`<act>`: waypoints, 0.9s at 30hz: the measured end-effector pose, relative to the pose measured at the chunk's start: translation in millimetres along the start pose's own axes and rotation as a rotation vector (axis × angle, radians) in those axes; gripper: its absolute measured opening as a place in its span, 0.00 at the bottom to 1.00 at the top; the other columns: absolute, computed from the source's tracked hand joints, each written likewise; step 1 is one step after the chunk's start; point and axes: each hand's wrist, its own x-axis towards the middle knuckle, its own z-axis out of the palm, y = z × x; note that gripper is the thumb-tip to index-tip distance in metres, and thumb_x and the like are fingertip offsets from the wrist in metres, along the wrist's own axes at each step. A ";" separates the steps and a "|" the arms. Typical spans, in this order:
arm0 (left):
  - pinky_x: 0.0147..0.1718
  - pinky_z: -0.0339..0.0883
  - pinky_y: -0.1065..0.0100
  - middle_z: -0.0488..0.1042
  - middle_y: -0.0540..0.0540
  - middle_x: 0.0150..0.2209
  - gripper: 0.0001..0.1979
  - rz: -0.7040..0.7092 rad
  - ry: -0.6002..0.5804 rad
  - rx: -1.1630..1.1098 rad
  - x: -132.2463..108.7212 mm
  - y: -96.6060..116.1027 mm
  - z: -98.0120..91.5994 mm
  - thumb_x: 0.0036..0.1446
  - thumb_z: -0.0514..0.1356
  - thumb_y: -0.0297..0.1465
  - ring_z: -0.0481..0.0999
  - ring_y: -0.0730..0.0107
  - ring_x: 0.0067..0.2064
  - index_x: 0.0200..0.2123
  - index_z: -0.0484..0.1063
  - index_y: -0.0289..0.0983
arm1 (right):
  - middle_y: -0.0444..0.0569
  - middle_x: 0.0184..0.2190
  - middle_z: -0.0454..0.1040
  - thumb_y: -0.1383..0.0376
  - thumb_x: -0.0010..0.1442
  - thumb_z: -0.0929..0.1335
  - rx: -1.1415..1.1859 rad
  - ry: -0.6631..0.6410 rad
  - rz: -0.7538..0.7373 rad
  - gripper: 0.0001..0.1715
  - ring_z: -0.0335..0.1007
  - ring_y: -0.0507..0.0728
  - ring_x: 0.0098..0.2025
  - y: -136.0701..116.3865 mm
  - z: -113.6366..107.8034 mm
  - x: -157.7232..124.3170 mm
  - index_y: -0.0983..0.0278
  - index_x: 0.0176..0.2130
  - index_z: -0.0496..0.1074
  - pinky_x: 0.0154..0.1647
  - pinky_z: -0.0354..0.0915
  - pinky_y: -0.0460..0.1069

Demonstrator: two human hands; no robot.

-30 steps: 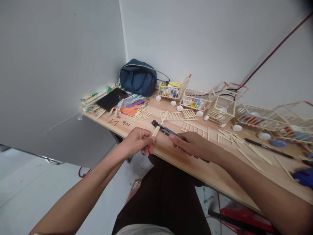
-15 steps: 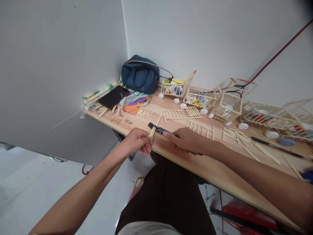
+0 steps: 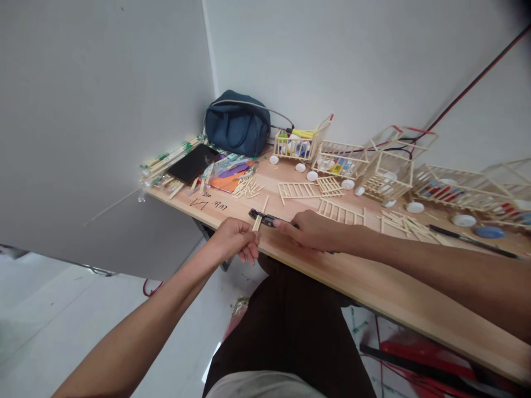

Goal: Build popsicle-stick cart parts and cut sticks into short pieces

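Thin wooden sticks (image 3: pixel 257 223) are pinched in my left hand (image 3: pixel 236 236) at the table's front edge. My right hand (image 3: pixel 309 230) is closed round the handles of dark pliers (image 3: pixel 265 218). The jaws of the pliers lie across the sticks just beyond my left fingertips, and one stick reaches out past them. Whether the jaws are fully closed is too small to tell. Behind my hands lie small ladder-like stick panels (image 3: pixel 298 190) and a pile of short cut sticks (image 3: pixel 248 187).
Stick-built carts (image 3: pixel 292 146) with white round wheels line the wall. A blue bag (image 3: pixel 237 122), a black tablet (image 3: pixel 193 163) and bagged sticks (image 3: pixel 166 157) fill the left corner. Loose sticks (image 3: pixel 400 224), a black pen (image 3: pixel 468 240) and a blue disc (image 3: pixel 489 232) lie on the right.
The pliers and my right hand have shifted slightly left along the sticks. My left hand keeps its pinch. The view has tilted a little.
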 end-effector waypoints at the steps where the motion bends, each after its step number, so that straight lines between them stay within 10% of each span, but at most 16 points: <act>1: 0.14 0.61 0.76 0.74 0.45 0.17 0.07 -0.002 0.002 -0.004 -0.1 0.1 0.2 0.51 0.58 0.28 0.74 0.70 0.16 0.22 0.69 0.32 | 0.60 0.23 0.76 0.38 0.63 0.49 -0.018 0.008 0.005 0.48 0.72 0.58 0.24 -0.4 0.8 0.0 0.72 0.33 0.76 0.27 0.62 0.49; 27: 0.15 0.62 0.75 0.74 0.45 0.17 0.16 0.037 0.014 -0.047 -6.2 -6.2 2.1 0.46 0.66 0.39 0.73 0.71 0.16 0.23 0.67 0.32 | 0.63 0.31 0.78 0.39 0.64 0.49 -0.072 0.158 -0.073 0.48 0.73 0.59 0.29 5.2 16.8 -3.6 0.73 0.36 0.78 0.27 0.57 0.49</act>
